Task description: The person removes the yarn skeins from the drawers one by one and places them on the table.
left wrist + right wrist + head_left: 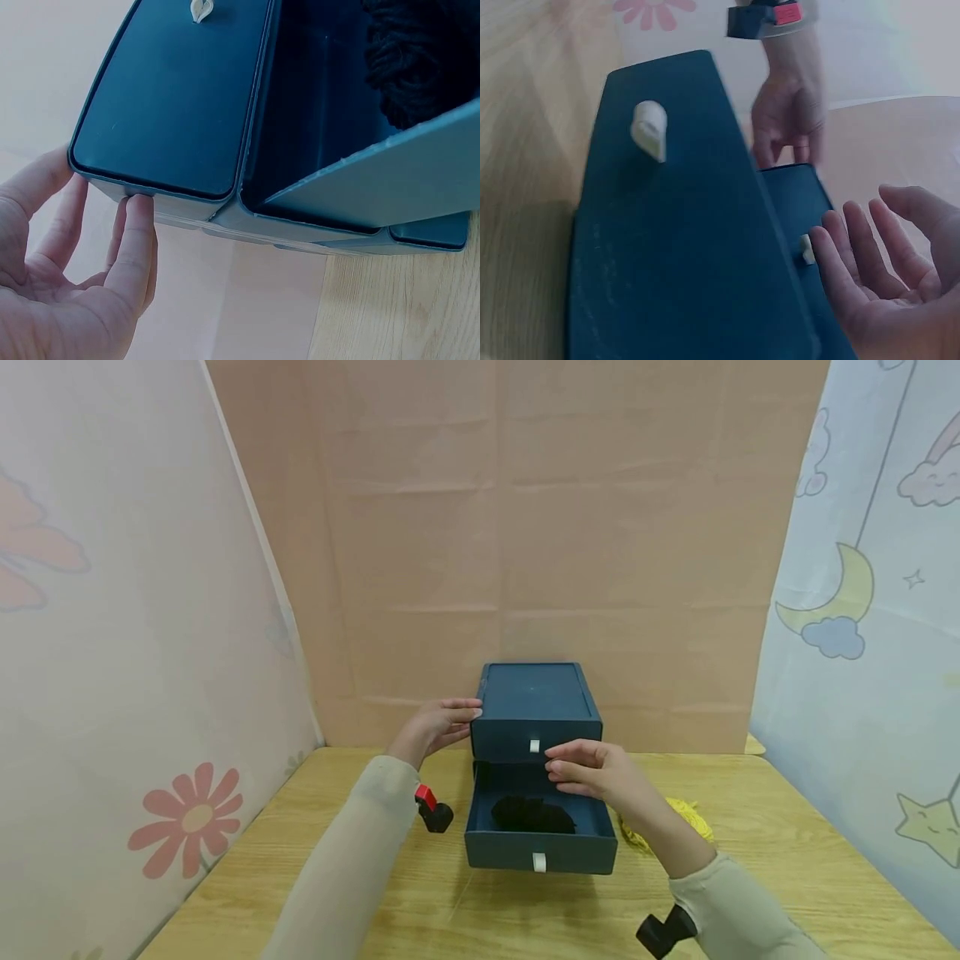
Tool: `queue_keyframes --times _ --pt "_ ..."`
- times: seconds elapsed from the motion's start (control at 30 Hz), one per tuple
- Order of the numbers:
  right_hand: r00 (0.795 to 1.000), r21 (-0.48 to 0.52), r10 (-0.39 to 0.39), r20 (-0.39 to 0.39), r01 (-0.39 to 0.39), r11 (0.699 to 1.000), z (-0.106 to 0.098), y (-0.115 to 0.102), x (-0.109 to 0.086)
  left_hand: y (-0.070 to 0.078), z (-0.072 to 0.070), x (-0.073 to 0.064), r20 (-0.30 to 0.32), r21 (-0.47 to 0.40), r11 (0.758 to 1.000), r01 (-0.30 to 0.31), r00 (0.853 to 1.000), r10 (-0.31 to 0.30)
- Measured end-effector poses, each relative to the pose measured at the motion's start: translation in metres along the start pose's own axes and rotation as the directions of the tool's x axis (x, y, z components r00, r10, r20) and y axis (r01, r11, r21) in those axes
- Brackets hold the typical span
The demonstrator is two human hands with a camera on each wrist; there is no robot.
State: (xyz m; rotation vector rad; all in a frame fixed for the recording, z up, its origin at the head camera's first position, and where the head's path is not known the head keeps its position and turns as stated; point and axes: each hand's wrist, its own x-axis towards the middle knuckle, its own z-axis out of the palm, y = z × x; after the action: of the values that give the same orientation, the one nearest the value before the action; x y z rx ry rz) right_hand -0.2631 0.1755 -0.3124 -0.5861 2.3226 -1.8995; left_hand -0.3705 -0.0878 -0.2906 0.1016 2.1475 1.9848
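Before you stands a dark blue stacked drawer box (535, 689) with a flat, slightly recessed top, upright on the bench (435, 910). Your left grip (444, 720) rests its fingertips against the left side of its upper section. The upper drawer (501, 741) is pushed in flush, a small white pull tab (535, 746) on its front. The drawer below (498, 852), with a matching tab, is pulled out towards you, holding a bundle of black yarn (532, 816) laid crosswise. Your right grip (596, 770), holding nothing, hovers over that drawer, near the upper tab.
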Motion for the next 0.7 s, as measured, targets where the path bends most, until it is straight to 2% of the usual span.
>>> queue_keyframes --times 0.17,0.33,0.57,0.7 --pt "0.998 -0.048 0.042 0.05 -0.04 0.998 0.004 0.012 0.01 -0.001 0.0 0.001 -0.007 -0.008 1.0 -0.003 1.0 0.003" --pt "0.995 -0.147 0.075 0.068 -0.064 0.987 0.007 0.019 0.018 -0.002 0.0 0.003 -0.013 -0.005 1.0 -0.007 1.0 0.007" --pt "0.99 -0.337 0.089 0.113 -0.046 0.94 0.012 0.03 0.027 -0.002 0.001 0.002 -0.007 -0.005 1.0 -0.008 1.0 0.008" --pt "0.982 -0.364 0.114 0.15 -0.053 0.93 0.015 0.034 0.028 -0.001 0.001 0.001 -0.002 -0.002 1.0 -0.007 1.0 0.007"
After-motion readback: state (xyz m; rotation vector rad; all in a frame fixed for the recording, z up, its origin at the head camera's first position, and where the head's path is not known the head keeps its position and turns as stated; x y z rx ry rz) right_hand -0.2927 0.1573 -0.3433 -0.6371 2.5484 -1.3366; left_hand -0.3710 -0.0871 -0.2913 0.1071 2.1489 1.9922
